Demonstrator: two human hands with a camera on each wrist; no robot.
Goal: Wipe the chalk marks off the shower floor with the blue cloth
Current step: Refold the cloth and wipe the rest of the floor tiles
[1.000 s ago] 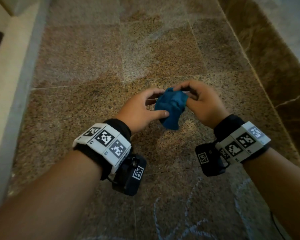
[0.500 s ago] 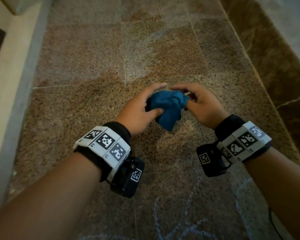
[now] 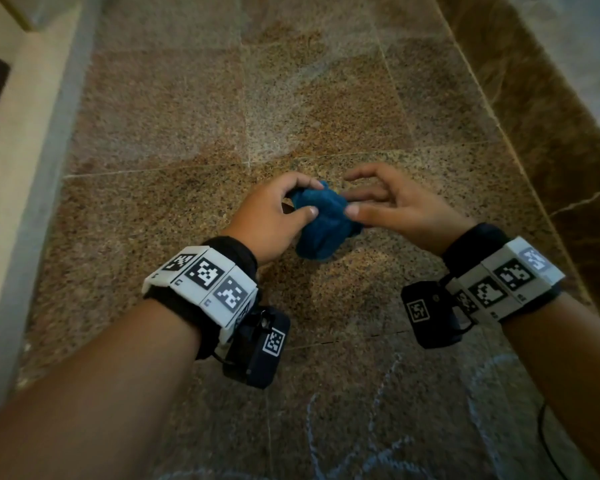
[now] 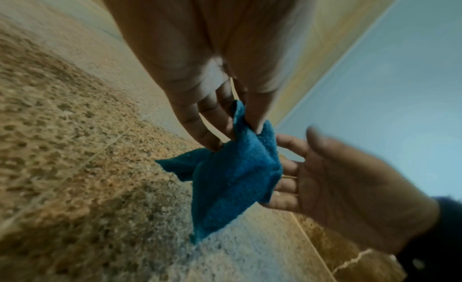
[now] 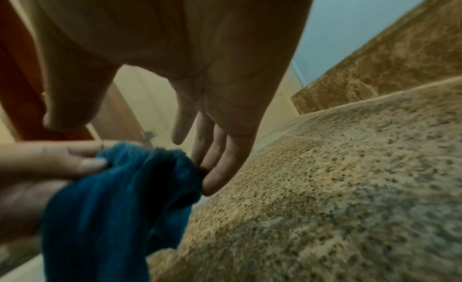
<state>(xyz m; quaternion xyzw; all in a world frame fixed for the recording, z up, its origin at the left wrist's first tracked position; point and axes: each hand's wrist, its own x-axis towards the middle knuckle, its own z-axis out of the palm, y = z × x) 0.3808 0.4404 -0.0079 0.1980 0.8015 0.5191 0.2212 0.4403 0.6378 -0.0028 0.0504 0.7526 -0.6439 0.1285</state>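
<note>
The left hand [image 3: 274,216] pinches the bunched blue cloth [image 3: 323,225] between thumb and fingers, held above the speckled shower floor [image 3: 174,133]. The right hand [image 3: 400,206] lies beside it, fingers straight and spread, apparently just touching the cloth's edge. Chalk marks [image 3: 374,441] lie nearer the person. A dark stone curb [image 3: 534,140] borders the right; open tile stretches ahead.

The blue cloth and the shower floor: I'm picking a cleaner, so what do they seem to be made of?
The blue cloth looks like soft terry or microfibre: a fuzzy, matte nap that crumples limply. The shower floor looks like granite or granite-look tile: speckled brown grain, thin grout lines, a dull sheen. Which stone, I cannot tell.
</note>
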